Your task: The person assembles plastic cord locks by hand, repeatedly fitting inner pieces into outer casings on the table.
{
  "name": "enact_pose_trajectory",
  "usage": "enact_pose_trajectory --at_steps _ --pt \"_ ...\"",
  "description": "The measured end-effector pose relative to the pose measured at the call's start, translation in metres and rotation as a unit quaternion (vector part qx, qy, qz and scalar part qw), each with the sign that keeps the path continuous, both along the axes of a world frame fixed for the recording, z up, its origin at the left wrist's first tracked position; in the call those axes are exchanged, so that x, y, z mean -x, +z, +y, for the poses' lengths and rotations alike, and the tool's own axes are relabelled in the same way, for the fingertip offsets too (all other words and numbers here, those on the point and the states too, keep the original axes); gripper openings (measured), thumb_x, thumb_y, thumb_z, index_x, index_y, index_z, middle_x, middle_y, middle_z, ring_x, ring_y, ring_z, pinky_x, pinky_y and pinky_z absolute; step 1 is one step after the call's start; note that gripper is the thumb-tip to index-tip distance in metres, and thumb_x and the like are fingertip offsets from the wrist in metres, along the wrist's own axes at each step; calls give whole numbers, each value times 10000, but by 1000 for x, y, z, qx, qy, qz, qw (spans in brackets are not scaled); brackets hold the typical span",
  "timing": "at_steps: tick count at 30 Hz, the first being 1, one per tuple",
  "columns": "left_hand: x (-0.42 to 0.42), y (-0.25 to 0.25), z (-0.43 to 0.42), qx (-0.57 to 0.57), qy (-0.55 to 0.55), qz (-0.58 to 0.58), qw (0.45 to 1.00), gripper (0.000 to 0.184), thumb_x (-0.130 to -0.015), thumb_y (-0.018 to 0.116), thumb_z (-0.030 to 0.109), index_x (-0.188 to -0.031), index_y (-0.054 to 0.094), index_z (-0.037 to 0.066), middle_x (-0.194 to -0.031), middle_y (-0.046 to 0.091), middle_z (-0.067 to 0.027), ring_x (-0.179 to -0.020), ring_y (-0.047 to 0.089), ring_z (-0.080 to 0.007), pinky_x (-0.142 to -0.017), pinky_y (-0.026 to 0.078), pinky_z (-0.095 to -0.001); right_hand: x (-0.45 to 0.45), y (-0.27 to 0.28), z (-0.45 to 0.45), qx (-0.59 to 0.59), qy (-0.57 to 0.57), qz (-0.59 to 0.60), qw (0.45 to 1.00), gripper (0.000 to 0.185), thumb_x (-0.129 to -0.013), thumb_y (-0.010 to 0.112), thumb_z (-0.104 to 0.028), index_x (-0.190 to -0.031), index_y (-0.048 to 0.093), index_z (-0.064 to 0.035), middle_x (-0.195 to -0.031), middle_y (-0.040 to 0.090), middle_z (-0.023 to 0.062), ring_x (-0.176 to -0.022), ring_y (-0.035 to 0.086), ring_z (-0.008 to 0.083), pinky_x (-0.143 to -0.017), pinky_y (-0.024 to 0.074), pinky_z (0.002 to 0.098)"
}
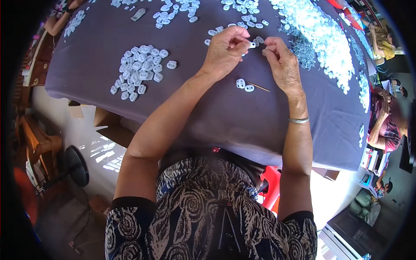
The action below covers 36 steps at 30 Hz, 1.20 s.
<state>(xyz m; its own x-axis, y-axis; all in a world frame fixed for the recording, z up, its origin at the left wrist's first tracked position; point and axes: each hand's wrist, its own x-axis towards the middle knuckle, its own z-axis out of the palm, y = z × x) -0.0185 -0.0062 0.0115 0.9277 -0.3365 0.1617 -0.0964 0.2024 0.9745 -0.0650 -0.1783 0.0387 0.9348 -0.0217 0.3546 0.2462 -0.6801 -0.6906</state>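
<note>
A: By what is the white piece (252, 44) held?

B: It is pinched between the thumb and forefinger of the left hand (221, 54).

A: And at the right hand (285, 67)?

B: Thumb and forefinger are curled toward each other; whether anything is grasped there cannot be told.

A: How is the piece placed between the two?

B: It is presented on the right side of the left grip, in the gap between the hands; the right fingertips are set near it, apart. Its long axis is partly covered and cannot be made out.

A: What is found farther out?

B: Loose pieces (249, 88) and a thin stick (259, 87) are laid nearer the body, on the dark cloth (225, 117). Small dark parts (303, 52) are heaped beyond the right hand, bordered by a large white heap (320, 34); a smaller pile (143, 65) is gathered well leftward.
</note>
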Motion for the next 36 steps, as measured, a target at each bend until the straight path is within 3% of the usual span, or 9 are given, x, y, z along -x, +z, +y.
enact_pose_trajectory --at_steps 5,8,18,24,30,33,36 --pt "1 0 0 -16 -24 5 1000 172 -871 619 40 -1038 578 46 -858 616 -26 -705 575 -79 -561 473 -224 -1 -5 -6 -49 -15 32 998 138 -804 676 -22 -939 680 -49 -751 685 47 -661 622 77 -630 501 236" --pt "2 -1 0 -22 -29 4 999 171 -874 616 42 -1039 571 48 -851 614 -26 -704 576 -77 -559 474 -226 -1 -4 -6 -74 -26 43 996 129 -789 693 -25 -915 702 -53 -740 689 23 -669 612 47 -631 497 213" --pt "1 -1 1 -47 -7 8 999 161 -870 618 37 -1025 582 60 -869 622 -28 -699 570 -71 -549 477 -225 -3 -1 -6 9 -34 -32 999 107 -786 696 -30 -888 664 -24 -762 668 56 -626 612 123 -613 490 247" --pt "-1 2 2 -25 41 -3 999 162 -844 617 10 -1002 582 14 -849 621 -50 -674 572 -82 -563 475 -230 0 2 -2 1 20 11 1000 87 -793 684 -18 -870 645 -27 -790 633 51 -639 590 125 -595 469 260" --pt "-2 -3 1 -40 37 -19 998 160 -865 626 49 -1023 598 53 -896 627 -38 -675 556 -72 -532 471 -228 1 2 10 29 54 23 998 100 -762 697 -5 -822 623 -35 -731 575 52 -612 568 165 -568 449 309" --pt "-2 -2 0 -38 44 -9 998 178 -840 628 13 -1014 593 10 -838 624 -51 -685 575 -90 -621 491 -238 -2 -2 12 77 70 5 995 116 -739 701 0 -816 621 -35 -732 573 60 -621 574 203 -573 454 329" --pt "-2 -3 0 -30 42 -9 999 177 -837 632 17 -1009 597 5 -842 626 -50 -698 573 -90 -623 491 -238 0 2 13 76 74 27 994 110 -731 700 -5 -799 617 -32 -736 579 64 -629 584 222 -581 461 340"
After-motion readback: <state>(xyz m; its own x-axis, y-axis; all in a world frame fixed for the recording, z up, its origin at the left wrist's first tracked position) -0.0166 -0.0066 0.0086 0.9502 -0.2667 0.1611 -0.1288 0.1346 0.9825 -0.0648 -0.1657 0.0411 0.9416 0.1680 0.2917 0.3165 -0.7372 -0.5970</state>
